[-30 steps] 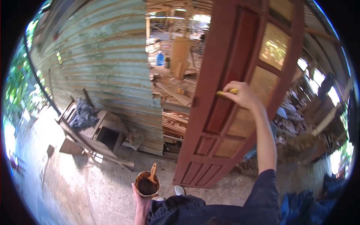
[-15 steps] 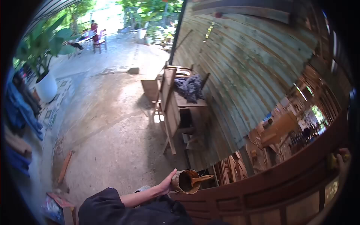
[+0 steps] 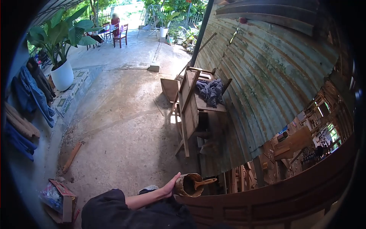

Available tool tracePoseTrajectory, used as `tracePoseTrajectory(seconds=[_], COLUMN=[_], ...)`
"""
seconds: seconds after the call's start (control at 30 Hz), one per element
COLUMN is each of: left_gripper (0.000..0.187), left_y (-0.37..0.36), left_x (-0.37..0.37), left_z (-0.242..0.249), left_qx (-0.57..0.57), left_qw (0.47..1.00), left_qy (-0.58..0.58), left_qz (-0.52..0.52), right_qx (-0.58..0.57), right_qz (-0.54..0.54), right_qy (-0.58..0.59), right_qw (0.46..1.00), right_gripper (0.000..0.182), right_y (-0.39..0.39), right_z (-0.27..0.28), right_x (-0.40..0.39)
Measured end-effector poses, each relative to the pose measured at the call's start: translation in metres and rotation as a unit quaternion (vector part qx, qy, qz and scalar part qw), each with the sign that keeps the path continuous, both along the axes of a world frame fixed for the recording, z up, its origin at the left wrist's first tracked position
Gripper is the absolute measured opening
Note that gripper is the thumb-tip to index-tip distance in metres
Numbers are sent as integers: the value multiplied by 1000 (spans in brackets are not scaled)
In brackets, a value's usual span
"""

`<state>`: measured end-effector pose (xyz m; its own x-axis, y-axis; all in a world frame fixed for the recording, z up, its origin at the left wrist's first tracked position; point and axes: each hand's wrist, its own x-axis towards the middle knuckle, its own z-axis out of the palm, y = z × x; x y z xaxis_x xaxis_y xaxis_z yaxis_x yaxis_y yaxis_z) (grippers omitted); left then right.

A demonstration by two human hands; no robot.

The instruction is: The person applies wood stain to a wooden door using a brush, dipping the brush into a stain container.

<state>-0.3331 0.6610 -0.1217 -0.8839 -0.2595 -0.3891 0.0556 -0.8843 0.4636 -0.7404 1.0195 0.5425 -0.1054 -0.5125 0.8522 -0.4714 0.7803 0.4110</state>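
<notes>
My left hand (image 3: 167, 189) is closed around the side of a worn, brown-stained can (image 3: 180, 184), held tilted at the bottom centre. A brush (image 3: 206, 182) rests in it, its wooden handle sticking out over the rim to the right; the bristle end is hidden inside. Just beyond the can lies a dark reddish-brown panelled wooden piece (image 3: 263, 206), like a door, running to the right edge. My right hand is out of sight.
A wooden table frame (image 3: 189, 99) with a crumpled cloth (image 3: 210, 92) stands by a corrugated metal wall (image 3: 263, 76). A cardboard box (image 3: 68, 202) sits at lower left. Clothes (image 3: 32, 91) hang at left near a white planter (image 3: 62, 76). A person (image 3: 115, 26) is far off.
My right hand, holding something yellowish at the panel's right end, has gone out of view. The scene has shifted right as my head turned left. My left hand still holds the can.
</notes>
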Motion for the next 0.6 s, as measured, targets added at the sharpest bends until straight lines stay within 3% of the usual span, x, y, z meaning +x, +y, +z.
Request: tracePoseTrajectory(seconds=[0.07,0.13,0.33,0.43,0.53,0.6], left_gripper=[69,69,70,71,72,75], left_y=[-6,-12,-41,-63,-83,-97], left_x=[5,13,31,38,43,45], left_z=[-3,0,2,16,23,26], left_qx=[-1,-2,-4,-5,-34,-47], left_qw=[1000,1000,999,998,995,993], left_qy=[-4,-9,-30,-40,-53,-71], left_qz=[5,8,-12,-44,-82,-81], right_qx=[2,7,89,35,-26,-38], right_qz=[-78,-85,30,8,-48,-59], right_qy=[0,3,61,7,-133,-142], right_qw=[997,996,994,999,990,987], right_gripper=[36,39,34,30,18,20], right_y=[-13,-16,-11,-18,-24,-36], right_z=[-18,-36,-101,-167,-238,-280], right_x=[3,-3,-9,4,40,64])
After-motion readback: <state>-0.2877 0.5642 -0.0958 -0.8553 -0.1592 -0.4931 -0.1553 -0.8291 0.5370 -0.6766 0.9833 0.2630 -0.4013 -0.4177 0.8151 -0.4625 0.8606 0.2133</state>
